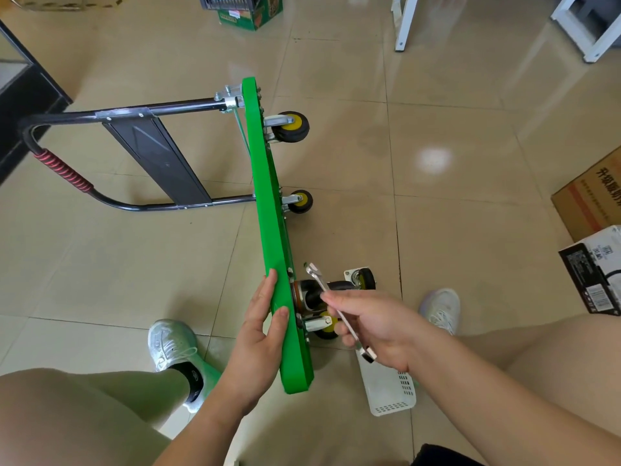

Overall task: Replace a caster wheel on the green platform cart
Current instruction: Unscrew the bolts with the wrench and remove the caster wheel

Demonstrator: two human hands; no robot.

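Printed Chinese characters are noted on the brown cardboard box (591, 203) at the right edge; "升级版" is read in large dark type, and the rest is cut off by the frame. A line of smaller print beneath it is not legible. Labels and fine print are seen on the black-and-white box (594, 274) — too small to be read. A red label is recorded on the green carton (250, 16) at the top — blurred, unreadable.

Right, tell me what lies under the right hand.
A white perforated plastic basket lies on the tiled floor beneath the right hand, which grips a silver metal wrench. The hand covers the basket's far end, so whether it holds anything cannot be seen.
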